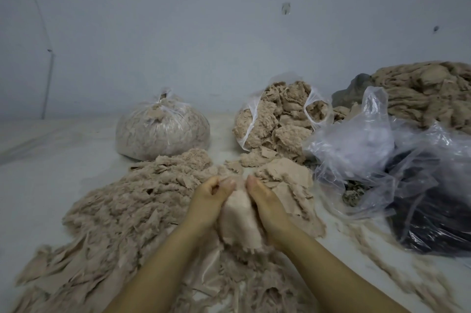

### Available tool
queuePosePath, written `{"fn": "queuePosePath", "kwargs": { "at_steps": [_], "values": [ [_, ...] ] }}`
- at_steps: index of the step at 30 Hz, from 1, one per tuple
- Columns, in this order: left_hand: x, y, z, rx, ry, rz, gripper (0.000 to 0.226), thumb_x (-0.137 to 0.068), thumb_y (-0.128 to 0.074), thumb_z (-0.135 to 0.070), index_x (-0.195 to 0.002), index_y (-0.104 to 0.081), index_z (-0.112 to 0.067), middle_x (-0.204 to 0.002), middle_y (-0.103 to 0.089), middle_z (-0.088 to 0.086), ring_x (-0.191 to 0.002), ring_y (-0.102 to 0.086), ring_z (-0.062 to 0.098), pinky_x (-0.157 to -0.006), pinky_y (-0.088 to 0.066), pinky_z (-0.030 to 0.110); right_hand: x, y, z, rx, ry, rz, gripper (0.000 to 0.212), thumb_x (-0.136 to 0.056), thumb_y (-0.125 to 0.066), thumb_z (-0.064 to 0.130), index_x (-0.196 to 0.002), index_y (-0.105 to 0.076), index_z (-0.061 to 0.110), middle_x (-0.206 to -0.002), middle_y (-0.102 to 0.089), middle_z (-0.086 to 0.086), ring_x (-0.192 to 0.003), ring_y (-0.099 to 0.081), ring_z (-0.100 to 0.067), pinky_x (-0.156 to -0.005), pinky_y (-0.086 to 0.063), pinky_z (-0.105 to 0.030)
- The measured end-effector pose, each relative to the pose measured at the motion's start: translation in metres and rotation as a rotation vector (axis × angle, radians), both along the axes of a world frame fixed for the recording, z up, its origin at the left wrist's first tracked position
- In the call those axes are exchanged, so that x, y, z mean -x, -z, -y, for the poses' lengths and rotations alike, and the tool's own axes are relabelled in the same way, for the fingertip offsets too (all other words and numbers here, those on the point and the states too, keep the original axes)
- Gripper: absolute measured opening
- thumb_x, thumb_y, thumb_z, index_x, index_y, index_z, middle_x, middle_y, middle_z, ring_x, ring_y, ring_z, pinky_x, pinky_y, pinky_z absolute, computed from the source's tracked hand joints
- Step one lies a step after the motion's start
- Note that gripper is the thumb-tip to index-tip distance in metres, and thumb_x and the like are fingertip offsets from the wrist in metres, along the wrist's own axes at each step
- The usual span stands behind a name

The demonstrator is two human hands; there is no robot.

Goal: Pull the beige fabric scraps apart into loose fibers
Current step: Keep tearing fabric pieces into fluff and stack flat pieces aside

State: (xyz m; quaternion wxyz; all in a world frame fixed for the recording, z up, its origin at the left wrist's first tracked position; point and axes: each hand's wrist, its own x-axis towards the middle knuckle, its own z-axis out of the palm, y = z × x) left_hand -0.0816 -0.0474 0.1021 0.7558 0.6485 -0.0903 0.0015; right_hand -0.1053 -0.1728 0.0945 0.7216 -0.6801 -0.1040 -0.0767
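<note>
A beige fabric scrap [238, 216] hangs between my two hands in the middle of the view, its frayed lower edge dangling over the floor. My left hand [207, 199] pinches the scrap's top left edge with curled fingers. My right hand [265, 200] grips the top right edge, close beside the left. A broad heap of pulled beige fibers and scraps [132, 210] spreads over the floor to the left and below my arms. More flat scraps [285, 180] lie just behind my right hand.
A tied clear bag of fibers [163, 129] stands at the back left. An open bag of scraps [277, 119] stands behind centre. Crumpled clear plastic [362, 144] and a dark bag [433, 216] sit right, with a large beige pile [428, 93] beyond. A grey wall closes the back.
</note>
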Motion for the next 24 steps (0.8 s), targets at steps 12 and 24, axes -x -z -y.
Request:
{"fn": "queuePosePath", "kwargs": {
  "at_steps": [12,24],
  "values": [
    [-0.035,-0.004,-0.038,-0.105,-0.373,0.019,0.017,-0.095,-0.055,-0.019,-0.087,-0.056,-0.005,-0.083,-0.052,0.012,-0.078,-0.048,0.022,-0.071,-0.038,0.033,0.019,0.036,0.001,0.094,-0.052,-0.073,0.033,-0.088,-0.065,0.030,-0.058,-0.055,0.021,-0.039,-0.046,-0.002,-0.028,-0.032,-0.011,-0.035,-0.028,-0.017],
    [-0.010,-0.012,-0.018,-0.524,0.069,0.214,0.029,-0.095,-0.051,-0.031,-0.076,-0.061,-0.012,-0.064,-0.058,-0.009,-0.060,-0.050,0.005,-0.056,-0.040,0.016,-0.005,0.006,-0.008,-0.018,0.158,-0.111,0.013,-0.086,-0.068,0.035,-0.091,-0.066,0.023,-0.078,-0.064,0.000,-0.068,-0.061,-0.012,-0.059,-0.052,-0.023]
  ]
}}
